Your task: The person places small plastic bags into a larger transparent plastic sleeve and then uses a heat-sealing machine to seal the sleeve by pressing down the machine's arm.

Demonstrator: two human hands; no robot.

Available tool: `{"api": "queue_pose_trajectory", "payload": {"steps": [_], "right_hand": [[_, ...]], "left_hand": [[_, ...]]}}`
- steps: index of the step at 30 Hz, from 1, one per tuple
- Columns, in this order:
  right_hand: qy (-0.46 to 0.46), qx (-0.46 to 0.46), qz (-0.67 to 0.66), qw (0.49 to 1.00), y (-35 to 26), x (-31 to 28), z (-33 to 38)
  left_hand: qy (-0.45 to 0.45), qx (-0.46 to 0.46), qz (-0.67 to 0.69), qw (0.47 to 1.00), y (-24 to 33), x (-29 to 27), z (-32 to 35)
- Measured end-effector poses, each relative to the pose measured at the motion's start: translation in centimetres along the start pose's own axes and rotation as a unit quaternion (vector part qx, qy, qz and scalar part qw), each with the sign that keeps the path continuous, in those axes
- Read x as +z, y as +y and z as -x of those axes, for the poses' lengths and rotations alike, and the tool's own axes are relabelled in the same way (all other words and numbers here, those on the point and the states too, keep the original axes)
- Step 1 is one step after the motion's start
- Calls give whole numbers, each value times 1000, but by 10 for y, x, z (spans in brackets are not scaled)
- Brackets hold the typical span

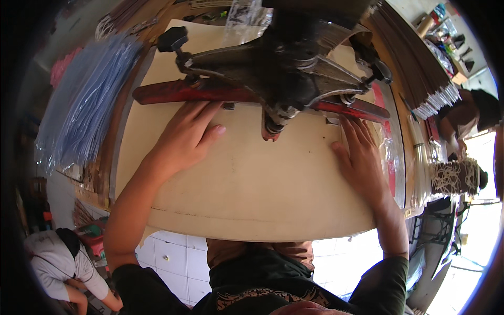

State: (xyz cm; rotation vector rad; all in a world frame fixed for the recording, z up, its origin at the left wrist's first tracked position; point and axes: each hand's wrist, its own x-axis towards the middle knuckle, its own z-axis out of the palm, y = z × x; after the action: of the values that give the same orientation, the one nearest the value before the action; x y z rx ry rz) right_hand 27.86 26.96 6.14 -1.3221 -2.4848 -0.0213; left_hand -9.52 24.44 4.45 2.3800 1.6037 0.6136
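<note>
"How is the left hand (184,137)?"

"Flat on the big cream sheet (241,181), fingers close together, thumb out, tips at the red bar (163,93)."

"And the right hand (359,152)?"

"Flat there too, thumb out."

"Where's the sheet?"

"On the worktop (106,163), under the dark machine (294,58). Clear plastic strips (89,100) lie left."

I see a smooth, matt face on the cream sheet (247,184); whether it is paper or something leathery, I can't tell from here. The press casting (231,65) is dark metal with a dull, grimy sheen, and the red bar (163,92) looks painted and scuffed. I make out matt, plastic-looking black knobs (172,39), glossy translucent plastic strips (89,100) and smooth white floor tiles (173,258).
</note>
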Motion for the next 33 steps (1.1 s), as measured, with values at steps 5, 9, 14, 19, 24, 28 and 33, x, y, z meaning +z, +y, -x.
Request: {"api": "queue_pose_trajectory", "payload": {"steps": [5, 9, 14, 19, 24, 28, 33], "right_hand": [[3, 3, 6, 1000, 4, 3, 1], [9, 3, -3, 1000, 5, 0, 1], [15, 0, -4, 1000, 5, 2, 0], [12, -1, 3, 1000, 3, 4, -1], [8, 6, 1, 1000, 2, 3, -2], [1, 6, 9, 1000, -2, 2, -5], [-21, 17, 23, 999, -3, 1, -6]], "left_hand": [[-8, -4, -12, 1000, 2, -1, 0], [-17, -12, -14, 1000, 4, 0, -2], [-11, -7, -13, 1000, 3, -2, -2], [-1, 5, -14, 1000, 0, -1, 1], [22, 36, -8, 999, -6, 3, 0], [58, 63, -20, 996, -9, 5, 0], [41, 51, -26, 998, -7, 5, -1]]}}
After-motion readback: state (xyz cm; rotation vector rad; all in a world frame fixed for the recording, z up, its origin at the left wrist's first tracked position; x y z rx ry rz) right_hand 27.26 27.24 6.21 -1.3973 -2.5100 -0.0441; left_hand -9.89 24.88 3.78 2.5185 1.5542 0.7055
